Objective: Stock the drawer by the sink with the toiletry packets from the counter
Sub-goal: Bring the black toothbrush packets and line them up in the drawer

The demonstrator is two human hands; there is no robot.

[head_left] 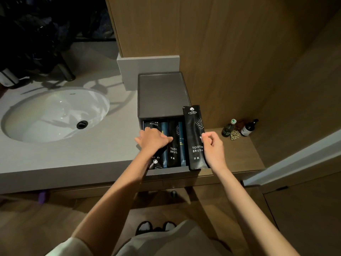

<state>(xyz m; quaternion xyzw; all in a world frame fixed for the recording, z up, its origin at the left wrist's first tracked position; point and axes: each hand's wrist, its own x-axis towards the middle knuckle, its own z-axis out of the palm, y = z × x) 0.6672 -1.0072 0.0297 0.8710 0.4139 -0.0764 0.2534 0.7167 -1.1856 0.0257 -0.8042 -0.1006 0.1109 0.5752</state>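
Both hands are over the pulled-out drawer [167, 171] of a dark grey box [162, 93] that stands on the counter [73, 154], to the right of the white oval sink [55, 113]. Her right hand [214, 149] pinches the right edge of a long black packet [194, 137] between thumb and fingers and holds it upright along the right side of the drawer. This packet is matte black, with a small round white logo at the far end, a dotted pattern below it, and the white words "TOOTH BRUSH" near the hand. Her left hand [153, 140] lies palm down with fingers loosely spread, pressing on the packets in the drawer [173, 145], black and dark blue ones lying side by side. Farther right, two small bottles [238, 128] stand on the wooden ledge.
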